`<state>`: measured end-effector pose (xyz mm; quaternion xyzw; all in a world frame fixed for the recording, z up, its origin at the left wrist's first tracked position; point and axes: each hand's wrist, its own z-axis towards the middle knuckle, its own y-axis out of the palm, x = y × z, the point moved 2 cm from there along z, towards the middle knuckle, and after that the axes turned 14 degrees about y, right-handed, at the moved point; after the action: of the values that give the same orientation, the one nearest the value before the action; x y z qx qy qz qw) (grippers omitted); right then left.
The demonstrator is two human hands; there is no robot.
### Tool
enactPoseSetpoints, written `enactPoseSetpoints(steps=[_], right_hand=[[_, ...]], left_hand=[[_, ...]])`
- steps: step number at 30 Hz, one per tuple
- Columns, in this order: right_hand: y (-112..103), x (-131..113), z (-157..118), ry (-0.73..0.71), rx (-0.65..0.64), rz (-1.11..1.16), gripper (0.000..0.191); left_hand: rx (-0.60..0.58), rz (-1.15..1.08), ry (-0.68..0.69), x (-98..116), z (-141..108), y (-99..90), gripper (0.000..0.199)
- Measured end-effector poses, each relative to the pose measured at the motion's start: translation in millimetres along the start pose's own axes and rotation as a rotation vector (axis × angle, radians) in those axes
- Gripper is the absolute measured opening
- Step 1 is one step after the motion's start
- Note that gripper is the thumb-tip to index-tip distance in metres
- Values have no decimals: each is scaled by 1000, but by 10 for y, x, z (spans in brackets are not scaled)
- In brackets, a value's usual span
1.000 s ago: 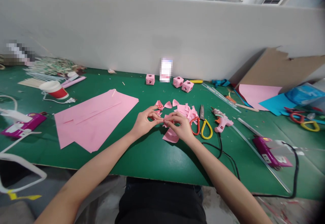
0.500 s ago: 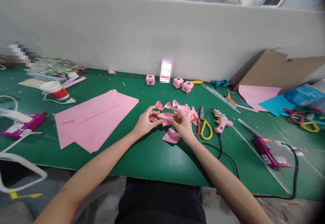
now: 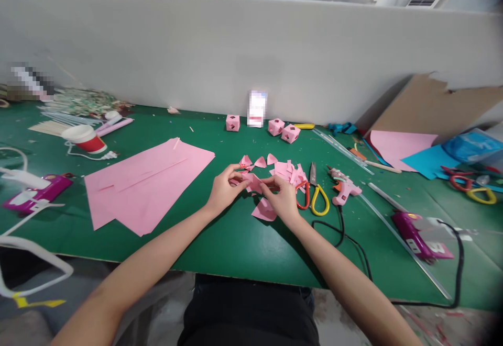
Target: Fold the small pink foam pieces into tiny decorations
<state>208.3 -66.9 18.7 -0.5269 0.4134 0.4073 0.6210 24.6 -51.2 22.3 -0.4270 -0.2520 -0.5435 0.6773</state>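
Note:
Between both hands is a small piece of pink paper (image 3: 253,182), partly hidden by the fingers. My left hand (image 3: 225,191) pinches its left side between thumb and fingers. On the right side, my right hand (image 3: 282,197) has its thumb and fingertips closed on the same paper. Just below lies a loose pink paper piece (image 3: 263,210), flat on the table. Several pink scraps (image 3: 288,170) are heaped behind my right hand. Scissors (image 3: 313,183) with one red and one yellow handle rest right of that hand, beside a pink glue gun (image 3: 342,188).
Large pink sheets (image 3: 149,189) cover the table's left part. Three pink paper cubes (image 3: 232,123) stand at the back near a propped blurred screen (image 3: 257,109). A red-and-white cup (image 3: 87,139) is far left. Purple power strips (image 3: 417,236) and a black cable (image 3: 361,254) lie at the sides.
My right hand's fingers have drawn together onto the paper and moved slightly inward. The held paper is now more tilted and folded looking. My left hand stays about where it was.

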Motion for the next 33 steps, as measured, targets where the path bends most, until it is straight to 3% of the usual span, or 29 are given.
enactPoseSetpoints(steps=[8,17,24,29,33], right_hand=[[26,-35,-35,-27,-4,-40,14],[20,-60,-71,-87,-32,-123,14],[31,-74,-103,-263,0,-257,20],[49,-102,-146,-310,22,-327,22],[28,-137,-155,-328,39,-373,23]], left_hand=[[-9,132,109,66,-37,10,37],[-128,469,506,125,-102,52,31],[-118,480,539,118,-129,68,36],[-156,504,587,139,-156,68,45],[-145,514,518,189,-160,76,48]])
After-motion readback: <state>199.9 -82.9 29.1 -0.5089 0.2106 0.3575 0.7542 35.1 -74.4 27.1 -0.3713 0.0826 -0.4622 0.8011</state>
